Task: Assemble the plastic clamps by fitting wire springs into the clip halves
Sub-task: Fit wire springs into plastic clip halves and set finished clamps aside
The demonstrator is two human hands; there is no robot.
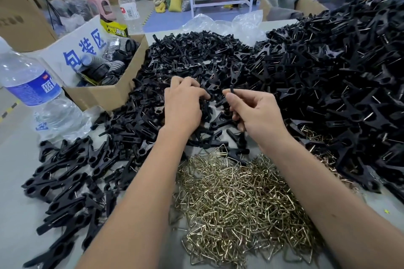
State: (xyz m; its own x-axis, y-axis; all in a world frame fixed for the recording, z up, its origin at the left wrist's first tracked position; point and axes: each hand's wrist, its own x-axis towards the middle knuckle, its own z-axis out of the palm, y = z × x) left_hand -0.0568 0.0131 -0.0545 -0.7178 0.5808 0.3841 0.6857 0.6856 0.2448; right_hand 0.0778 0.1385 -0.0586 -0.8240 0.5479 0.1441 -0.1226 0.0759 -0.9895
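Head view, left to right. Water bottle (30, 87) stands at the far left edge of the table (13, 172). Behind it, an open cardboard box (105, 94) holds black ribbed parts. Loose clip halves (65, 172) lie spread over the near-left table, running up into a central heap (192, 54). My left hand (182, 102) is palm down in that heap, fingers curled into the black pieces; whether it actually grasps one I cannot tell. Just beside it, my right hand (255, 111) pinches a single black clip half (231, 90) between thumb and forefinger, its tip pointing up, raised just above the heap. Wire springs (240, 203), brass-coloured bent triangles, lie piled on the table between and under my forearms. Assembled clamps (349, 76), wire ends showing, form a tall mound at the right.
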